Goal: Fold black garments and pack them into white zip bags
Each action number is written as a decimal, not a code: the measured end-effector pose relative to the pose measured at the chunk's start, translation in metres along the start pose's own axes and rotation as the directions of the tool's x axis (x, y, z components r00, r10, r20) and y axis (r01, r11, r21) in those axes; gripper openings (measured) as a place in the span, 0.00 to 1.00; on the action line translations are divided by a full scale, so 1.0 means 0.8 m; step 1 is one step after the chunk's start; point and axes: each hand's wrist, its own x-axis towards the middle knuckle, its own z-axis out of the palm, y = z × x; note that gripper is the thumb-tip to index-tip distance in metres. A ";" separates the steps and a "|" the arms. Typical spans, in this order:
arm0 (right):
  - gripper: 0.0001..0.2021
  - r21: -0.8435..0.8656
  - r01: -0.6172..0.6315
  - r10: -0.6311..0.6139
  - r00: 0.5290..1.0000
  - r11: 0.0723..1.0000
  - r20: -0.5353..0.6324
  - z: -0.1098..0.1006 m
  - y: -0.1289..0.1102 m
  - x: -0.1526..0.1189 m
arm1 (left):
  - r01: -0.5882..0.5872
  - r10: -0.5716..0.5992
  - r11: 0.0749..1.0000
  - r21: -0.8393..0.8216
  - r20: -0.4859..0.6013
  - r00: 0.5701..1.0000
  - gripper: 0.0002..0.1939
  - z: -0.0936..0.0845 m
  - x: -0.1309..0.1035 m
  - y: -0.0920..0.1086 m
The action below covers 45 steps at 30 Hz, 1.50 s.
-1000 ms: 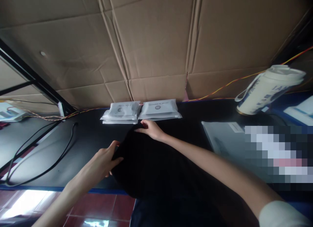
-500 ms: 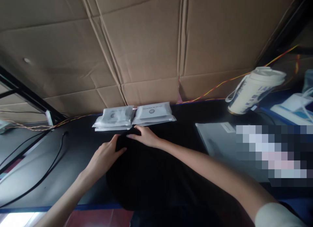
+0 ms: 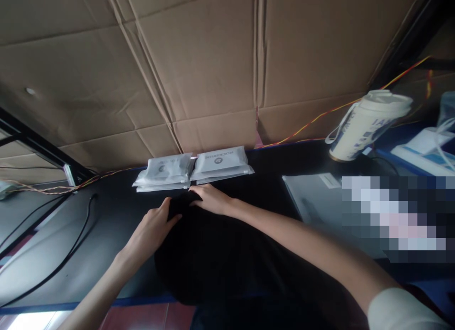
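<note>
A large piece of black cloth (image 3: pixel 220 254) lies over the dark tabletop and hangs past its front edge; its exact kind is too dark to make out. My left hand (image 3: pixel 156 225) is closed on its far left edge, thumb on the near side. Close by, my right hand (image 3: pixel 211 199) pinches the same far edge, fingertips partly hidden in the fabric. Just beyond my hands are two small stacks of frosted zip bags, a left stack (image 3: pixel 165 171) and a right stack (image 3: pixel 222 164) with printed lettering.
A cream tumbler (image 3: pixel 366 126) stands at the back right. Nearer lies a frosted bag (image 3: pixel 316 197) beside a pixelated patch. A black cable (image 3: pixel 76 244) curves across the left of the table (image 3: pixel 117 216). Cardboard (image 3: pixel 209 69) walls the back, with twisted wires along its foot.
The view has shifted slightly. My right hand has moved a little along the cloth's edge, and its fingers are tucked closer into the fabric. My left hand keeps its hold.
</note>
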 end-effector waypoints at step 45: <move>0.39 -0.623 -0.241 0.296 0.955 0.744 -0.016 -0.075 -0.103 -0.375 | -0.598 0.598 0.801 0.033 -0.011 0.801 0.46 0.078 -0.136 0.006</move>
